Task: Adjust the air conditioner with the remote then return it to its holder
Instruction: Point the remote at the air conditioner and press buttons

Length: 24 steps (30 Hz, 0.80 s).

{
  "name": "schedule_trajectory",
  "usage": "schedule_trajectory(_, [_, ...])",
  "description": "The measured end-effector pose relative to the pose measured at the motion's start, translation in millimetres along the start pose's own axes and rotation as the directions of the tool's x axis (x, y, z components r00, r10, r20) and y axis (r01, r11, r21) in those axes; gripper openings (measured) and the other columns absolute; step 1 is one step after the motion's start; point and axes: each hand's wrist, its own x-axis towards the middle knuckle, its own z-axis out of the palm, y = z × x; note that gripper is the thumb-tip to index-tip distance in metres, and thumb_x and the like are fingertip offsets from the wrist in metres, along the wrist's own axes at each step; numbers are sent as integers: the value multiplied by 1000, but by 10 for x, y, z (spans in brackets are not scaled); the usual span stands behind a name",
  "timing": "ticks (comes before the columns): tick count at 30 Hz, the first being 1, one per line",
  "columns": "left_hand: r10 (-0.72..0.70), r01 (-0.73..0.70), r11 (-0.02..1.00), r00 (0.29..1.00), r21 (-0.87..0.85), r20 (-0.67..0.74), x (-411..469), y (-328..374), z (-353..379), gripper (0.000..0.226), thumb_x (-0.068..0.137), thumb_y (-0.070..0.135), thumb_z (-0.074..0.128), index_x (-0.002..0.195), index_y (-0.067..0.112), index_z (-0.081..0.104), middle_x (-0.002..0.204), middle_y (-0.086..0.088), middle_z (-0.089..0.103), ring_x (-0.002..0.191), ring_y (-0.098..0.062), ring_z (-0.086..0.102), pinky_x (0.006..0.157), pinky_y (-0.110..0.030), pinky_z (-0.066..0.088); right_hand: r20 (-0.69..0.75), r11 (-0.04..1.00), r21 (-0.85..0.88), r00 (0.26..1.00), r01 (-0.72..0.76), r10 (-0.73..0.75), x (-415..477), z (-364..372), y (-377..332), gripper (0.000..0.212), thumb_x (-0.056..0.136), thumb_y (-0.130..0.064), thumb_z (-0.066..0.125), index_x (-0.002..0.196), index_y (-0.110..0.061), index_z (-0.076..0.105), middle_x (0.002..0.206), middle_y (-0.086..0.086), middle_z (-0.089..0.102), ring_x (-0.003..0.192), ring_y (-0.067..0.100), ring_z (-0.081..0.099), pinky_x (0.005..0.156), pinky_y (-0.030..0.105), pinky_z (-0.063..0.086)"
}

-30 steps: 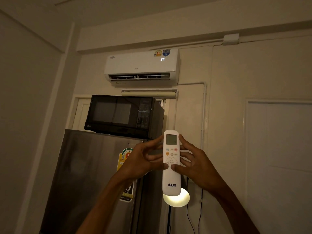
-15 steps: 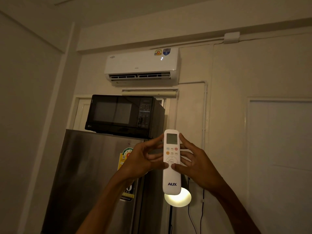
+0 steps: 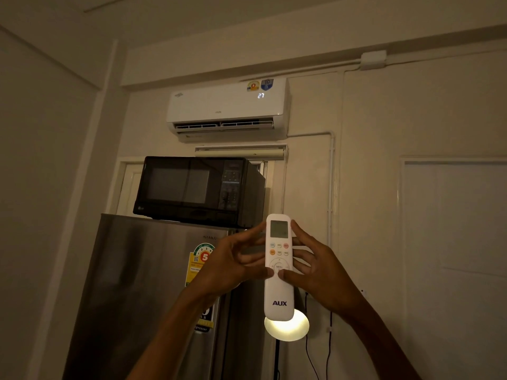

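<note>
While both hands pinch the remote upright, dim room, air conditioner above microwave, steel fridge

Up on the wall, the air conditioner shows a lit "27" on the right of its front panel. Above that number sit two small stickers, one round with a "5", one blue shield with "10" and something under it too small to read. A tiny brand mark at the panel's centre is illegible. The remote carries "AUX" in dark letters near its lower end and "MENU" inside its round pad. The fridge shows "SHAR" at its top edge, cut off by a hand, and a rating sticker with "5" in red. The microwave bears a small LG logo at its lower left corner.
</note>
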Motion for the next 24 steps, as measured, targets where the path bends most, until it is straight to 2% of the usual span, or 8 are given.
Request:
schedule_trajectory(3, [-4,4,1000,1000,9,5,55,-46,37,82,73,-8,72,140,26,39,134,-2,58,114,-16,63,87,-26,57,0,1000,6,1000,-6,6,18,-41,47,81,74,-5,72,131,-40,27,115,-14,54,112,17,58,79,18,54])
schedule_trajectory(6, [-4,4,1000,1000,6,9,96,-88,69,81,73,-9,72,139,27,40,134,-1,57,115,-17,63,88,-29,57,1,1000,2,1000,-9,9,35,-85,98,81,74,-5,72,130,-41,27,116,-11,54,113,17,58,80,19,54])
schedule_trajectory(13, [-6,6,1000,1000,2,10,212,-170,154,81,74,-11,70,140,25,39,131,0,59,113,-13,64,80,-22,58,-10,1000,-12,1000,-14,14,85,-182,202,80,74,-6,72,130,-41,27,129,1,53,117,22,56,96,47,50])
schedule_trajectory(24, [-15,15,1000,1000,25,-1,420,-330,295,82,74,-10,71,139,28,40,129,5,60,112,-13,64,81,-22,58,-11,1000,-7,1000,1,-1,209,-373,462,79,74,-9,73,128,-43,26,127,-3,52,117,19,56,93,39,51])
